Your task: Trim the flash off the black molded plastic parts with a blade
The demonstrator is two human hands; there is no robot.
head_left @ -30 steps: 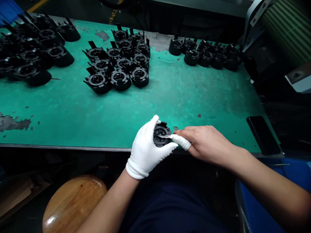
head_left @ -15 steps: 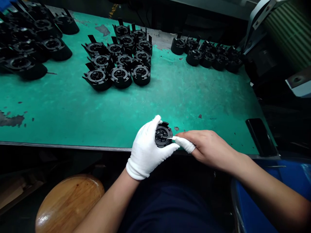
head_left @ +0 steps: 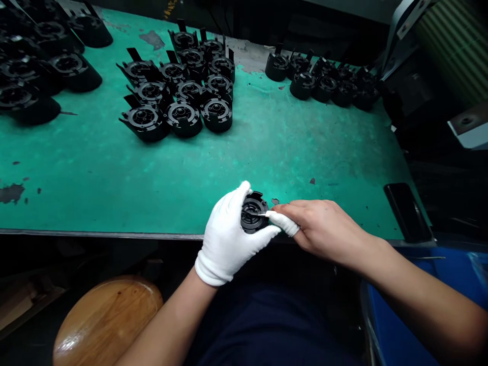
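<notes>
My left hand [head_left: 227, 236], in a white glove, is wrapped round a round black plastic part [head_left: 252, 206] near the table's front edge. The part's ringed, recessed face is turned up toward me. My right hand [head_left: 318, 223] is bare except for a white cover on the thumb. It pinches a thin blade-like tool [head_left: 261, 215] with a pale handle, whose tip lies over the inside of the black part. Whether the tip touches the plastic, I cannot tell. Most of the tool's handle is hidden by the thumb and fingers.
On the green table [head_left: 267, 147] stand several black round housings [head_left: 183, 119] in a middle group, with more housings [head_left: 70, 71] at left and others [head_left: 304, 84] at back right. A black phone-like object [head_left: 407, 211] lies at right. Below are a wooden stool [head_left: 110, 320] and a blue bin [head_left: 415, 300].
The view has shifted slightly, so the table things appear a little farther left. Both hands keep their hold, and the tool stays over the black part with hardly any movement.
</notes>
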